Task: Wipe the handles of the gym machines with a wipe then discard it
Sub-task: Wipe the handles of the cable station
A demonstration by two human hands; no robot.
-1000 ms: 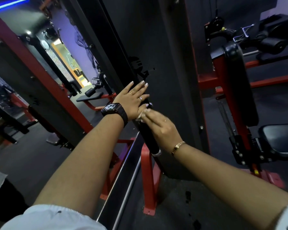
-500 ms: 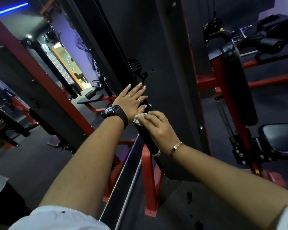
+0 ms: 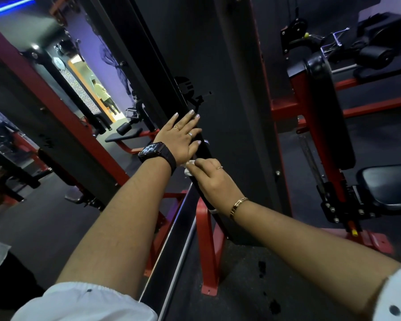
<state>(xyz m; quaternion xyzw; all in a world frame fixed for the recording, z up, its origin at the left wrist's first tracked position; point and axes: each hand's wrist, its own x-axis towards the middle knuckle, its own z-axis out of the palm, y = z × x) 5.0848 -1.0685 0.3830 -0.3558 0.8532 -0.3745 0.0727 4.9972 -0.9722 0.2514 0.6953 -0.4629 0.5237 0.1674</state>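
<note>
We begin with the black machine panel (image 3: pixel 232 107) rising behind the handle (image 3: pixel 203 151), a dark padded grip that slants down toward us. Our left hand (image 3: pixel 180 140) rests at the handle's upper end, fingers straight and spread, steadying it. Our right hand (image 3: pixel 212 179) sits just below it on the handle, fingers curled round the grip and pinching the white wipe (image 3: pixel 188 167) against the handle's left side. We judge the wipe to be light, soft and damp, apt to bunch or tear. It is best kept wadded under the fingertips and wrapped round the grip. Compared with a second ago, the left hand has stayed put. The right hand has curled further round the handle, and more of the wipe shows.
</note>
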